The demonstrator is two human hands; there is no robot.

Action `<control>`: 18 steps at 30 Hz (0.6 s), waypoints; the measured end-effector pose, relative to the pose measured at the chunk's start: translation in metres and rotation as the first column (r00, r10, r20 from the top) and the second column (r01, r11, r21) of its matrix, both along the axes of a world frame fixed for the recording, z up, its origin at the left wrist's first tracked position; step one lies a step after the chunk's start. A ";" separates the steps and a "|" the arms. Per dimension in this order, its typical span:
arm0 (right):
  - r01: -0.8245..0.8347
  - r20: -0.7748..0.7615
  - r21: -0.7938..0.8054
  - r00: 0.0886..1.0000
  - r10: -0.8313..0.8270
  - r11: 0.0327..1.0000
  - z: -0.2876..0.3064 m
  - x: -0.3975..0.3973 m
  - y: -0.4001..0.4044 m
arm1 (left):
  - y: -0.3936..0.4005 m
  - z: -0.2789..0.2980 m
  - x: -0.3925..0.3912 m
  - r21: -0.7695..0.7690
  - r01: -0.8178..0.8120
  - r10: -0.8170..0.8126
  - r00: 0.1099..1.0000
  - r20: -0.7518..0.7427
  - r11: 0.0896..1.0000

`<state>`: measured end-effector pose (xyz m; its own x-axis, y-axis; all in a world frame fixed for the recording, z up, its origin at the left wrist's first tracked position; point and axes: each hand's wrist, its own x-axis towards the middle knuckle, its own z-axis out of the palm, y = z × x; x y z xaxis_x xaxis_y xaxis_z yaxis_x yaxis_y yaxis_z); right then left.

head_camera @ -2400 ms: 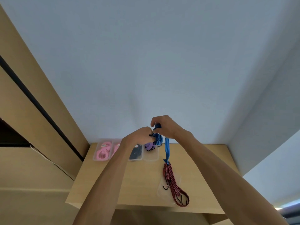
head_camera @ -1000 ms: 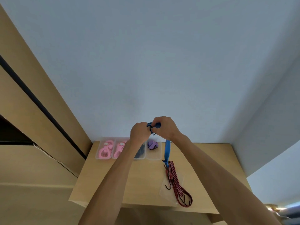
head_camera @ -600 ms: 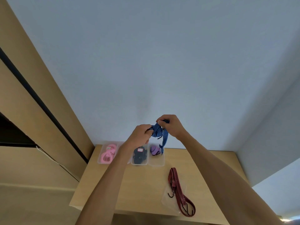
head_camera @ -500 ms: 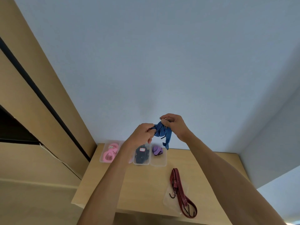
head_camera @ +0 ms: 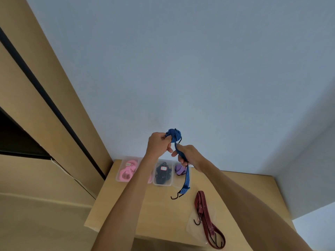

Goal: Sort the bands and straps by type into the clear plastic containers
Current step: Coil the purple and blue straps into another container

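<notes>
Small white labels with red edging sit on the black bands (head_camera: 162,172) and on the pink bands (head_camera: 127,171) in the clear plastic containers (head_camera: 172,183), but the writing on them is too small to read. These containers stand in a row at the far edge of the wooden table (head_camera: 148,211), against the pale wall (head_camera: 181,69); the leftmost holds the pink bands, the next is mostly hidden behind the left forearm, the third holds the black bands, and the last holds a purple band (head_camera: 179,169), partly covered by the right hand. Above the containers, both hands are raised with the blue striped strap (head_camera: 186,176) between them. The left hand (head_camera: 158,144) has its fingers curled tight round the bunched upper end of the strap, which forms a knot-like wad just beyond the knuckles. The right hand (head_camera: 184,153), lower and just right of the left one, pinches the strap's length with thumb and curled fingers. From there the strap hangs down in front of the containers, its black hook (head_camera: 175,197) dangling over the table. Nearer than the containers and to their right, a red striped strap (head_camera: 206,221) with dark hooks lies on the table, partly over a flat clear plastic piece (head_camera: 190,227). Left of the table stands a tan cabinet (head_camera: 45,124) with a dark vertical groove.
</notes>
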<state>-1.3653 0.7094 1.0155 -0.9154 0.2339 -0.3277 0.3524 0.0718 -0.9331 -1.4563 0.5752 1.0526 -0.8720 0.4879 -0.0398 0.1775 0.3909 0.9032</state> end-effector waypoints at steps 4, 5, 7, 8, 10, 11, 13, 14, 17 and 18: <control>-0.153 0.039 0.190 0.988 0.149 0.970 0.003 -0.001 -0.003 | -0.002 -0.016 -0.005 -0.212 -0.058 0.033 0.992 -0.120 0.976; -0.196 0.056 0.250 0.981 0.188 0.948 0.006 -0.002 -0.002 | -0.002 -0.021 -0.006 -0.228 -0.065 0.039 0.992 -0.117 0.971; -0.272 0.100 0.360 0.962 0.253 0.892 0.012 -0.004 0.000 | 0.000 -0.028 -0.005 -0.249 -0.072 0.045 0.993 -0.111 0.966; -0.293 0.116 0.401 0.956 0.269 0.868 0.015 -0.006 0.002 | 0.002 -0.029 -0.005 -0.265 -0.070 0.038 0.991 -0.125 0.962; -0.289 0.126 0.487 0.957 0.261 0.824 0.021 -0.010 0.007 | 0.008 -0.029 -0.004 -0.333 -0.045 -0.015 0.984 -0.177 0.942; -0.265 0.115 0.540 0.964 0.242 0.799 0.024 -0.012 0.010 | 0.011 -0.029 -0.004 -0.392 -0.021 -0.065 0.977 -0.203 0.920; -0.186 0.048 0.643 0.978 0.203 0.743 0.028 -0.016 0.019 | 0.014 -0.027 -0.005 -0.498 0.032 -0.161 0.962 -0.220 0.867; -0.138 -0.004 0.675 0.982 0.191 0.725 0.029 -0.016 0.024 | 0.015 -0.026 -0.007 -0.518 0.071 -0.199 0.960 -0.196 0.852; -0.034 -0.148 0.654 0.974 0.172 0.756 0.031 -0.013 0.041 | 0.013 -0.023 -0.011 -0.488 0.256 -0.337 0.938 -0.085 0.835; -0.024 -0.176 0.621 0.970 0.169 0.783 0.030 -0.012 0.044 | 0.011 -0.021 -0.012 -0.470 0.323 -0.392 0.918 -0.055 0.822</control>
